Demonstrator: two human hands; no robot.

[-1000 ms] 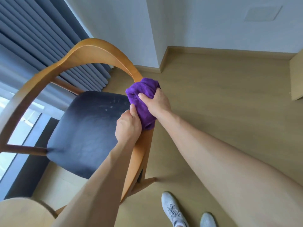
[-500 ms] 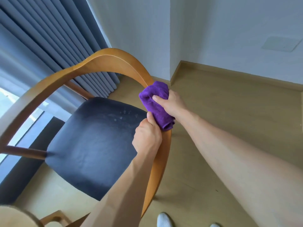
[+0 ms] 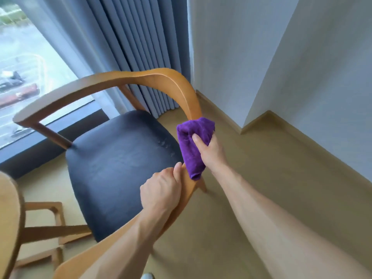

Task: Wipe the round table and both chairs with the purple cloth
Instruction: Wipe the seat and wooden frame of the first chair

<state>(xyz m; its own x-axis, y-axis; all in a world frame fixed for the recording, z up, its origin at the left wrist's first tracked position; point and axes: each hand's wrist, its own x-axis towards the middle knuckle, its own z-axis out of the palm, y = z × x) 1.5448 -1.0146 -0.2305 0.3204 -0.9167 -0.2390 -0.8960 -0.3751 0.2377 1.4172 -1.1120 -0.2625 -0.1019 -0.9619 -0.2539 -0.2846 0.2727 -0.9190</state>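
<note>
The left hand (image 3: pixel 161 192) has its fingers wrapped around the chair (image 3: pixel 173 87) rail. Just right, the right hand (image 3: pixel 209 152) clutches the purple cloth (image 3: pixel 193 146) against the rail, its long axis hanging downward.

Our hands crowd one stretch of the chair's rail (image 3: pixel 171 83): our right hand (image 3: pixel 209 150) wraps the cloth (image 3: pixel 191 146) around it, and our left hand (image 3: pixel 161 192) grips it just below, so little bare rail lies between them. The seat (image 3: pixel 120 168) lies open to a reach from above, fenced behind and on both sides by the curved rail. Beyond the chair the curtain (image 3: pixel 141 47) hangs near its back, and the wall (image 3: pixel 231 57) closes the corner. To our right the floor (image 3: pixel 271 168) is open. The desk (image 3: pixel 8 228) edge stands at the left, near the seat's front.
</note>
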